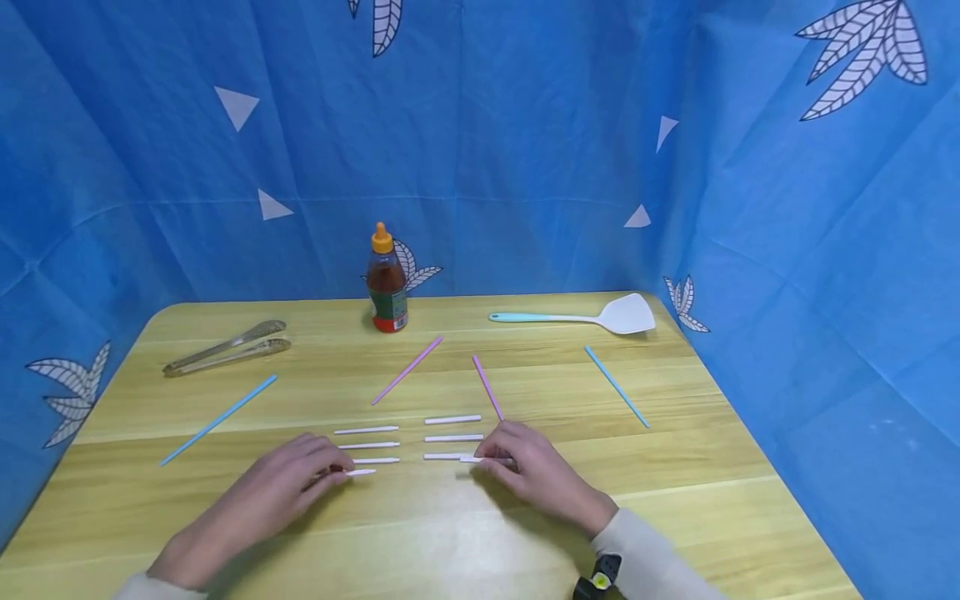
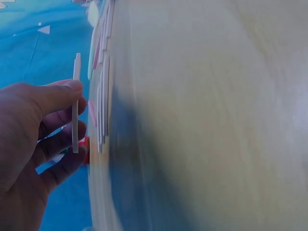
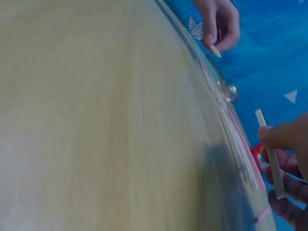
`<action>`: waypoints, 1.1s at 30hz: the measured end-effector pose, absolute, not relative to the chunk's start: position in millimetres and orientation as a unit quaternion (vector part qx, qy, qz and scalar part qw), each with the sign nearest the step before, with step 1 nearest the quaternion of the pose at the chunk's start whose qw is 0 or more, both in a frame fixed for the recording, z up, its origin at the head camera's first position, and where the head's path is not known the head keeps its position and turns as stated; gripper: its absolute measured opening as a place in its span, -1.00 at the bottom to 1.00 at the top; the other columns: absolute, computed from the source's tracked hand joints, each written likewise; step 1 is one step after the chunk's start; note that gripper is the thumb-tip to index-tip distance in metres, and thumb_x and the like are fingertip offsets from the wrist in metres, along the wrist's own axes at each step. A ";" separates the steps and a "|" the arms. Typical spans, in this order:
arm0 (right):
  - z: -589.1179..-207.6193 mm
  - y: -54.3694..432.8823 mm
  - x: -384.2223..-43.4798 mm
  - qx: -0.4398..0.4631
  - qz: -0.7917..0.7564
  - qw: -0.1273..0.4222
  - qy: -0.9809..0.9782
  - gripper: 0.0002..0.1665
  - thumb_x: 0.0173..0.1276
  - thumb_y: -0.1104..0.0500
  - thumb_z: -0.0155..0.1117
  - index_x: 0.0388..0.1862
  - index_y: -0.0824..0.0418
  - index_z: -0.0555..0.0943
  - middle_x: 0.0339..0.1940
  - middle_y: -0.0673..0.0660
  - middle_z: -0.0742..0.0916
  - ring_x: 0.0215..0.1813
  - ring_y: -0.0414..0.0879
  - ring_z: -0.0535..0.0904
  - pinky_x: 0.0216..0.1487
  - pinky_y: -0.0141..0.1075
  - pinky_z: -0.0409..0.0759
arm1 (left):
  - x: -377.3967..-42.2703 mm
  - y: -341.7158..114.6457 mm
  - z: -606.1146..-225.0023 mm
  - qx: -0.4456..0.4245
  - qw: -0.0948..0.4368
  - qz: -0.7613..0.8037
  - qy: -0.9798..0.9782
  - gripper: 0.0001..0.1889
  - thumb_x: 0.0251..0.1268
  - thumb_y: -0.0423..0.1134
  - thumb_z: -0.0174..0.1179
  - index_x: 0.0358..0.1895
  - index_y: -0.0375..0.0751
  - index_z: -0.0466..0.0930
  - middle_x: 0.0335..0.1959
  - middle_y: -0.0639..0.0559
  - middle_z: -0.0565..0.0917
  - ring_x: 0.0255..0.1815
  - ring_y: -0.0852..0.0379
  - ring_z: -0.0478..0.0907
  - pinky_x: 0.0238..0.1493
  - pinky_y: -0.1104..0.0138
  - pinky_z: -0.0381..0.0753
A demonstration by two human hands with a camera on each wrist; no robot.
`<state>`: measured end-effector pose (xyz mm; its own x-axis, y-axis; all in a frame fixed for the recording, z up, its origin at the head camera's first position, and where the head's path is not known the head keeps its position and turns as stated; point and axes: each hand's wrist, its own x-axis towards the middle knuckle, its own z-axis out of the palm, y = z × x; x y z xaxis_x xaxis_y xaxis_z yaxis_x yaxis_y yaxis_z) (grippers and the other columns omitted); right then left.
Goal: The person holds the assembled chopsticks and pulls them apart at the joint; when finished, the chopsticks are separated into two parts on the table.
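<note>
My left hand (image 1: pixel 288 479) pinches a thin white stick (image 2: pixel 75 110) between thumb and fingers; its upper end narrows to a small tip in the left wrist view. Another white stick (image 3: pixel 275 168), with a plain blunt end, is pinched by my right hand (image 1: pixel 536 475). Both hands are low over the wooden table, their sticks pointing inward. Beside the left hand lies a row of white sticks with narrow tips (image 1: pixel 367 446). Next to the right hand are plain white sticks (image 1: pixel 452 438), and the held one overlaps the nearest of these in the head view.
Two purple straws (image 1: pixel 407 371) and two blue straws (image 1: pixel 217 420) lie around the sticks. Farther back are metal tongs (image 1: pixel 225 350), an upright sauce bottle (image 1: pixel 387 292) with an orange cap, and a white spatula (image 1: pixel 627 315). Blue cloth (image 1: pixel 525 167) hangs behind the table (image 1: pixel 420 542).
</note>
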<state>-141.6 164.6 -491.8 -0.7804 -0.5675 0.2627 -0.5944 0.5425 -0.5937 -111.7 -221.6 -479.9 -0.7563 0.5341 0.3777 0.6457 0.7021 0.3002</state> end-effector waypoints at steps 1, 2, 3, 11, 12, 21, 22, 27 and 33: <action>-491.8 161.9 -140.8 0.335 0.337 0.020 -0.880 -0.92 0.57 0.08 0.44 -0.10 0.06 0.76 -0.15 -0.15 0.70 -0.08 -0.30 0.62 0.01 -0.34 0.72 | -111.9 -219.8 -480.2 -0.325 0.126 -0.212 -0.913 -0.75 0.31 -0.27 0.55 -0.04 0.15 0.80 -0.13 0.39 0.74 -0.12 0.40 0.63 -0.08 0.29 0.78; -491.4 159.3 -140.0 0.338 0.331 0.018 -0.881 -0.91 0.58 0.07 0.44 -0.09 0.05 0.75 -0.16 -0.15 0.70 -0.08 -0.30 0.61 0.00 -0.34 0.70 | -112.1 -218.2 -480.6 -0.326 0.120 -0.213 -0.913 -0.76 0.33 -0.27 0.54 -0.04 0.15 0.80 -0.14 0.39 0.74 -0.12 0.41 0.63 -0.07 0.29 0.78; -491.1 156.7 -139.3 0.342 0.324 0.018 -0.882 -0.91 0.59 0.07 0.43 -0.09 0.05 0.75 -0.17 -0.15 0.69 -0.08 -0.29 0.60 -0.01 -0.35 0.69 | -112.4 -216.5 -480.9 -0.328 0.114 -0.213 -0.913 -0.77 0.34 -0.26 0.53 -0.04 0.15 0.79 -0.14 0.40 0.73 -0.13 0.42 0.62 -0.09 0.29 0.77; -491.3 137.0 -139.7 0.364 0.280 0.018 -0.888 -0.92 0.58 0.09 0.44 -0.06 0.04 0.77 -0.16 -0.11 0.71 -0.11 -0.27 0.60 0.00 -0.38 0.66 | -112.8 -205.0 -484.7 -0.325 0.097 -0.195 -0.920 -0.82 0.40 -0.24 0.49 -0.06 0.15 0.78 -0.12 0.37 0.74 -0.09 0.36 0.65 -0.04 0.26 0.79; -491.9 134.9 -140.1 0.367 0.273 0.022 -0.889 -0.92 0.57 0.09 0.45 -0.07 0.04 0.77 -0.17 -0.10 0.71 -0.11 -0.26 0.60 0.00 -0.38 0.65 | -113.1 -203.9 -485.6 -0.327 0.100 -0.193 -0.920 -0.82 0.39 -0.24 0.50 -0.07 0.15 0.78 -0.12 0.36 0.74 -0.08 0.35 0.66 -0.03 0.25 0.79; -496.3 121.4 -142.8 0.388 0.232 0.041 -0.891 -0.92 0.49 0.10 0.52 -0.10 0.03 0.81 -0.22 -0.11 0.74 -0.15 -0.28 0.59 -0.02 -0.36 0.64 | -114.5 -199.3 -489.0 -0.324 0.097 -0.178 -0.924 -0.82 0.37 -0.23 0.51 -0.10 0.18 0.77 -0.10 0.33 0.74 -0.06 0.31 0.66 -0.03 0.22 0.78; -496.6 120.7 -142.9 0.390 0.231 0.045 -0.890 -0.92 0.49 0.10 0.52 -0.11 0.03 0.81 -0.22 -0.11 0.74 -0.16 -0.28 0.58 -0.04 -0.37 0.63 | -114.7 -198.9 -489.2 -0.325 0.097 -0.177 -0.924 -0.82 0.37 -0.23 0.52 -0.11 0.18 0.77 -0.10 0.34 0.74 -0.06 0.31 0.66 -0.04 0.22 0.78; -498.6 119.2 -143.5 0.396 0.218 0.064 -0.890 -0.93 0.49 0.08 0.52 -0.11 0.01 0.83 -0.23 -0.12 0.73 -0.21 -0.30 0.53 -0.11 -0.41 0.57 | -115.9 -197.1 -491.3 -0.331 0.105 -0.177 -0.921 -0.83 0.36 -0.23 0.52 -0.13 0.17 0.77 -0.12 0.34 0.74 -0.08 0.32 0.65 -0.07 0.24 0.76; -500.4 117.8 -143.3 0.399 0.210 0.081 -0.889 -0.92 0.47 0.09 0.54 -0.11 0.00 0.84 -0.22 -0.11 0.76 -0.19 -0.27 0.57 -0.10 -0.38 0.60 | -117.0 -196.0 -494.5 -0.334 0.111 -0.181 -0.918 -0.84 0.36 -0.23 0.53 -0.15 0.17 0.77 -0.14 0.34 0.74 -0.11 0.33 0.64 -0.10 0.26 0.75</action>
<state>-143.3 117.8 -500.4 -0.6685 -0.6753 0.3116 -0.7433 0.5930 -0.3096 -117.0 -196.0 -494.5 -0.7521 0.5735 0.3247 0.6538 0.7113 0.2581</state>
